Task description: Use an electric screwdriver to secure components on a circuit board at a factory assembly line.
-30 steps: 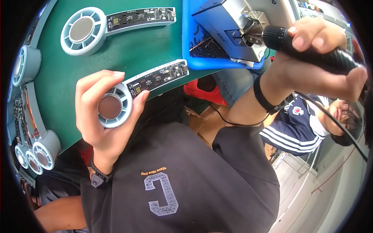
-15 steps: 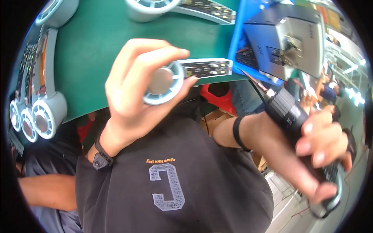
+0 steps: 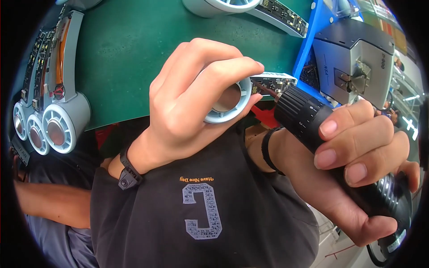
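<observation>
My left hand (image 3: 196, 98) grips a pale blue ring-shaped part (image 3: 230, 105) with a long circuit board arm (image 3: 273, 83), holding it up off the green mat (image 3: 129, 58). My right hand (image 3: 357, 165) is closed around a black electric screwdriver (image 3: 308, 116). The screwdriver's bit touches the board arm just right of the ring. My thumb and fingers wrap the ring and hide most of it.
Several more ring parts (image 3: 58, 129) stand in a row at the left edge of the mat. Another ring part (image 3: 250, 6) lies at the top. A blue bin (image 3: 313, 40) and a grey metal fixture (image 3: 357, 62) sit at the upper right.
The screwdriver came up from the lower right and its bit now meets the board arm. My left hand still holds the ring part, now closer to the camera.
</observation>
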A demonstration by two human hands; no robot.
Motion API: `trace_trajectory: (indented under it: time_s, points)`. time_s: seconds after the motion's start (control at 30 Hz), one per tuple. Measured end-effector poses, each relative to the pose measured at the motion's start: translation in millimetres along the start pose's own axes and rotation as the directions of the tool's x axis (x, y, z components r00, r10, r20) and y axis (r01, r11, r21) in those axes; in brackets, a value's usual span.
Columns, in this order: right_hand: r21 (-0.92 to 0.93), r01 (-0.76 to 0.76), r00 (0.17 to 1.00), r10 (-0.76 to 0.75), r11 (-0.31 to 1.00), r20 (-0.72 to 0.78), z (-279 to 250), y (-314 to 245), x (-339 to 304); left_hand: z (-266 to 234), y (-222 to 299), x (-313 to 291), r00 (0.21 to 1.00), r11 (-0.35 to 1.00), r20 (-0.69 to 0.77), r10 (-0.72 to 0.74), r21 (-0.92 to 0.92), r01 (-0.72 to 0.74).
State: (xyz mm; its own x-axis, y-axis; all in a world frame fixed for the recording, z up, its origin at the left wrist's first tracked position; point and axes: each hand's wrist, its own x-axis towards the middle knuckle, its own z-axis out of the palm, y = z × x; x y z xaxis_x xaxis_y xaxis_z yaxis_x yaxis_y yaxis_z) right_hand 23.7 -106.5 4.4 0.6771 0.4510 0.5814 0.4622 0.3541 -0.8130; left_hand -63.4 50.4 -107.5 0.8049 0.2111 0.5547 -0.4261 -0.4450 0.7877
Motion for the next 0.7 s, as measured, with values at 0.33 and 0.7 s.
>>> trace_trajectory:
  time_s: [0.33,0.7]
  points:
    - [-0.003,-0.074,0.948,0.072,0.997,0.31,-18,3,26,0,2,1,1.0,1.0,0.007,-0.009,0.024,0.009]
    - [0.055,0.156,0.988,-0.157,0.986,0.013,30,24,-8,2,20,12,0.995,0.997,-0.072,-0.074,0.01,0.075]
